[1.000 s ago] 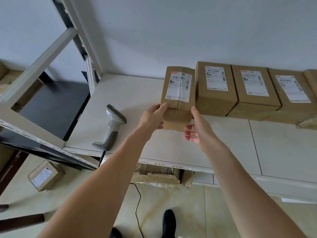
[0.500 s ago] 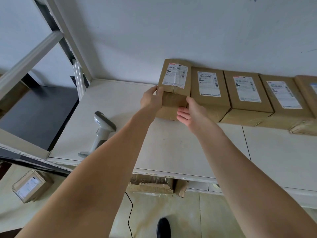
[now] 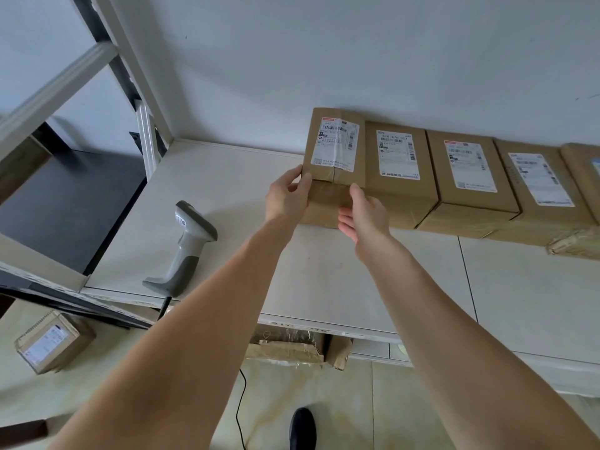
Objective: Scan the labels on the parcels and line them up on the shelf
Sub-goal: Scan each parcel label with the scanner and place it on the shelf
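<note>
Carried a second ago, the parcel (image 3: 334, 164) now stands on the shelf (image 3: 324, 287) against the wall, touching its neighbour in the row. Left hand (image 3: 285, 199) grips its corner; right hand (image 3: 363, 216) rests fingers relaxed on its front. Placement looks nearly finished; the scanner (image 3: 186, 248) lies nearby.

A pale shelf (image 3: 324, 271) is seen running along a white wall. At its back, a row of brown parcels is lined up side by side against the wall: the leftmost parcel (image 3: 332, 157), then a second parcel (image 3: 397, 177), a third parcel (image 3: 467, 186), a fourth parcel (image 3: 545, 203), and part of a fifth parcel (image 3: 584, 170) cut off by the frame edge. White labels are shown on their upper faces. A grey handheld scanner (image 3: 185, 248) is laid on the shelf near its front left edge, well apart from the row. Below, on the tiled floor (image 3: 341, 410), another labelled parcel (image 3: 52, 345) is set at the left.
</note>
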